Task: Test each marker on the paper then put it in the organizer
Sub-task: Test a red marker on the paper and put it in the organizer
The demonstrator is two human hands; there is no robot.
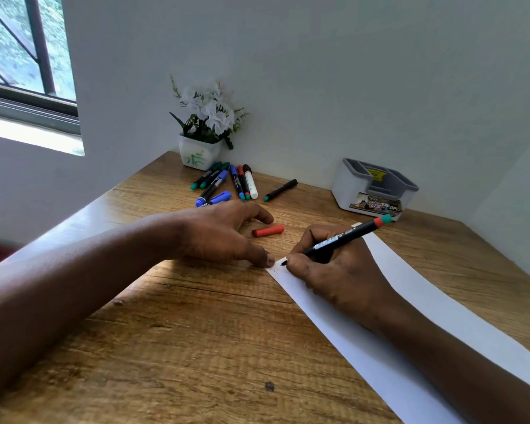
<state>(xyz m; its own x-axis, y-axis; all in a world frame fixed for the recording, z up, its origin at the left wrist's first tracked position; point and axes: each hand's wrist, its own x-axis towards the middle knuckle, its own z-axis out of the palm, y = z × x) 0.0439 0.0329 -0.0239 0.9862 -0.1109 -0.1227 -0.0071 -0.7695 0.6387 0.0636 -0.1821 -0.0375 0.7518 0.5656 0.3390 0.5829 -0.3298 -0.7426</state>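
Observation:
My right hand (337,270) grips a black marker (346,237) with a red and teal end, its tip touching the near left corner of the white paper (441,316). Faint marks show there. My left hand (224,231) lies flat on the table, its thumb pressing the paper's corner. A loose red cap (268,231) rests on the wood just behind the hands. Several capped markers (224,185) lie in a heap further back, and one black marker (280,190) lies apart to their right. The grey organizer (375,189) stands at the back right, with nothing visible inside.
A white pot of artificial flowers (201,148) stands in the back corner against the wall. The wooden table (196,347) ends at walls behind and to the right. A window (22,56) is at the upper left.

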